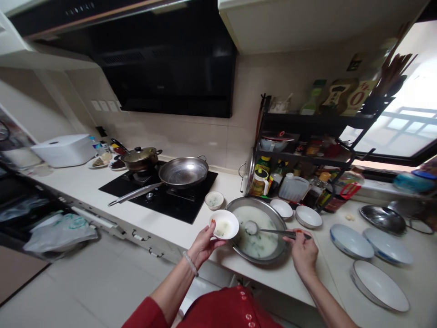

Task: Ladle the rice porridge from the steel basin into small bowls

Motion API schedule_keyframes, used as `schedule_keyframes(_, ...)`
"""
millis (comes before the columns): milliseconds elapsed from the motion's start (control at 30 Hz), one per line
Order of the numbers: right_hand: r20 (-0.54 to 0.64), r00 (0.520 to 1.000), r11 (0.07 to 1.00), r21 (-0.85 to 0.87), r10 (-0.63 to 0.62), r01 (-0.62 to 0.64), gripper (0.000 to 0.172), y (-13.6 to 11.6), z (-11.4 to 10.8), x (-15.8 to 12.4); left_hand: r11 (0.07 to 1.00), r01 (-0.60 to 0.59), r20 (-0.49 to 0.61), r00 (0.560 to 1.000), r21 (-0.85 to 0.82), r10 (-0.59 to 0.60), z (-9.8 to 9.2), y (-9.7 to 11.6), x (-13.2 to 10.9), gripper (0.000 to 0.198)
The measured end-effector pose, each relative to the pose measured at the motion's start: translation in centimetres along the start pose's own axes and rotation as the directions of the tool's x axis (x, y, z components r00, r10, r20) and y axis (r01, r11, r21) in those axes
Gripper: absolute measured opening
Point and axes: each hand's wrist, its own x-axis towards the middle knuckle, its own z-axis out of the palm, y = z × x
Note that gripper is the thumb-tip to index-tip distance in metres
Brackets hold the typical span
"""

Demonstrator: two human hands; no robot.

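My left hand (205, 243) grips a small white bowl (232, 225) by its side, thumb over the rim. A little pale soup with green bits lies in it. The bowl is held at the left edge of a wide steel basin (282, 248) of milky soup with dark green leaves. In my right hand (303, 255) is the handle of a ladle (278, 232); its scoop sits at the soup's surface and holds some liquid. A filled small bowl (214, 200) stands behind the left hand. Two white bowls (281, 208) are just beyond the basin.
On the black hob (201, 198) rest a steel frying pan (184, 172) and a lidded pot (140, 159). A black rack (307, 119) with bottles and jars stands behind the basin. Several shallow dishes (380, 284) and a metal lid (382, 218) lie at the right.
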Motion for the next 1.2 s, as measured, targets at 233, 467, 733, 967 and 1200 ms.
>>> schedule_keyframes(233,-0.050,0.999,0.997,0.074,0.007,-0.003,0.023,-1.1,-0.6,0.7,1.000,0.001,-0.020,1.000,-0.019,-0.002,0.6,0.1,0.1,0.042)
schedule_keyframes(467,-0.086,0.996,0.987,0.158,0.017,-0.003,0.020,-2.0,-0.9,1.3,1.000,0.003,0.000,1.000,-0.015,-0.003,0.8,0.0,0.4,0.039)
schedule_keyframes(733,-0.106,0.992,0.950,0.294,-0.076,0.104,0.021,-8.1,-0.8,2.1,0.999,0.032,0.016,0.999,0.009,-0.032,1.6,-0.7,0.5,0.050)
schedule_keyframes(967,-0.027,0.987,0.944,0.292,-0.155,0.156,0.022,-10.6,-0.4,0.1,0.995,0.097,0.065,0.993,0.010,-0.097,2.9,-1.8,1.0,0.058)
schedule_keyframes(1200,0.232,0.809,0.833,0.013,-0.540,0.553,0.019,-9.6,-1.4,-4.3,0.994,0.113,0.091,0.990,-0.003,-0.112,3.7,-2.1,1.2,0.054)
